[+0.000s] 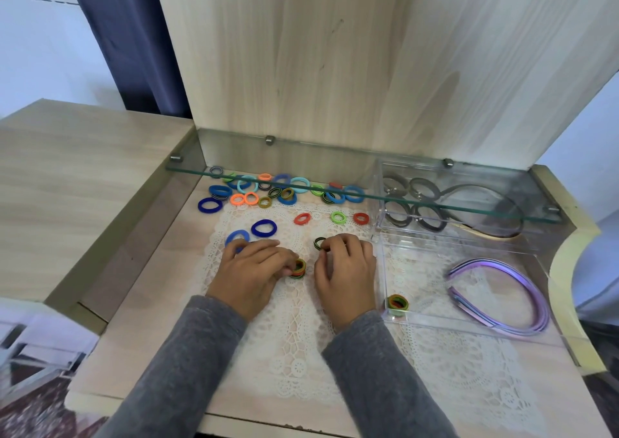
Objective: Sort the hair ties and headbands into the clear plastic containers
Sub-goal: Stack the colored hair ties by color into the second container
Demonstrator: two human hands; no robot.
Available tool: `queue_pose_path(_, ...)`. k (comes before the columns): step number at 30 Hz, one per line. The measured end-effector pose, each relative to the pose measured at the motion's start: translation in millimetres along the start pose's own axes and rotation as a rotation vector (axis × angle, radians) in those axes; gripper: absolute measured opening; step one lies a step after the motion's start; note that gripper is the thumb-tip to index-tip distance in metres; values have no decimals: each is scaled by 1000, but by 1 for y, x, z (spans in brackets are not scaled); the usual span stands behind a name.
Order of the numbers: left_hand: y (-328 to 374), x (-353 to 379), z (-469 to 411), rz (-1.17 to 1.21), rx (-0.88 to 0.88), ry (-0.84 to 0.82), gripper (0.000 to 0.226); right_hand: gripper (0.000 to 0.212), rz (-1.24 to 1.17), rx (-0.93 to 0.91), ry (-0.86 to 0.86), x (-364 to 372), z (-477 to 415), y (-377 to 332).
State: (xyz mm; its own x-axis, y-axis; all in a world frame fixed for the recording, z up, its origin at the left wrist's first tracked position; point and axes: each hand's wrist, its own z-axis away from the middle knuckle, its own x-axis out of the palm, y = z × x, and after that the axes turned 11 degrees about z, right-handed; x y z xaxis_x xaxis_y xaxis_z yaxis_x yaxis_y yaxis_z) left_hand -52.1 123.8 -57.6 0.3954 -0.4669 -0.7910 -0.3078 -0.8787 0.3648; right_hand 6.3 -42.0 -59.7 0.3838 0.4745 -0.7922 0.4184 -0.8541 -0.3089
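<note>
Sleeves [187, 370] forward; left hand [254, 270], right hand [346, 270] pinch ties [299, 267].

A white lace doily [291, 347] spreads over the pale wooden desktop [134, 330] beneath the left hand [254, 267] and right hand [346, 270]. Beyond them, a glass shelf [335, 166] on metal pegs [270, 140] fronts a wood-grain back panel [335, 52]. A dark blue curtain [127, 35] hangs far beyond the left hand, leftward.

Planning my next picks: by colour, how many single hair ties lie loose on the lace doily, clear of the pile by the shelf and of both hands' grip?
Blue hair ties: 2
Red hair ties: 2
Green hair tie: 1
Total: 5
</note>
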Motion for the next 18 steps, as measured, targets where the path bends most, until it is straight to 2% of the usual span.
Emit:
queue_pose_path(3, -1, -2, -1, 74, -21, 0, 20, 18, -81, -46, 14, -2, 0, -1)
queue_pose_path(8, 0, -3, 0, 124, -108, 97, 23, 15, -221, -172, -17, -10, 0, -4)
queue_pose_path(12, -1, 0, -1, 90, -268, 113, 31, 14, -174, -270, -51, -13, 3, -7)
queue_pose_path(18, -6, 5, 1, 53, -410, 38, 44, 16, -127, -272, -65, -17, 3, -10)
